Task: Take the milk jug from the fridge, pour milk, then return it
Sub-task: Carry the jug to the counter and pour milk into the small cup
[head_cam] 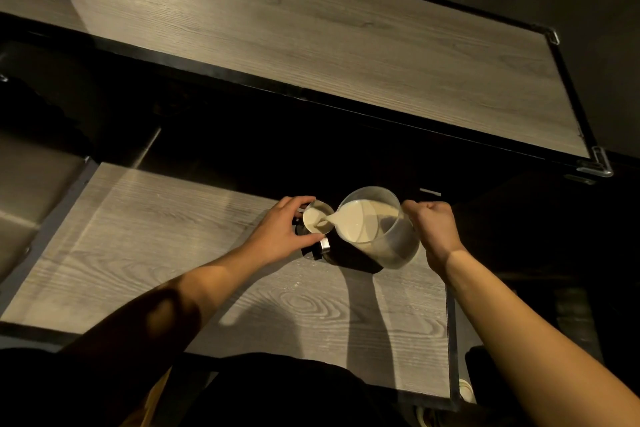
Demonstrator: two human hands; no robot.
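Observation:
A clear plastic milk jug point(381, 225), about half full of pale milk, is tilted to the left with its spout over a small cup point(317, 217). My right hand point(434, 229) grips the jug's handle on its right side. A thin stream of milk runs from the spout into the cup, which holds some milk. My left hand point(280, 229) wraps around the cup's left side and steadies it. The cup stands on a small dark device point(320, 248) at the far edge of the near wooden table point(173, 246). No fridge is in view.
A second wood-grain table point(311, 28) with a black frame lies beyond a dark gap. A seat cushion point(31, 191) is at the left. The floor at the right is dark. My dark clothing fills the bottom edge.

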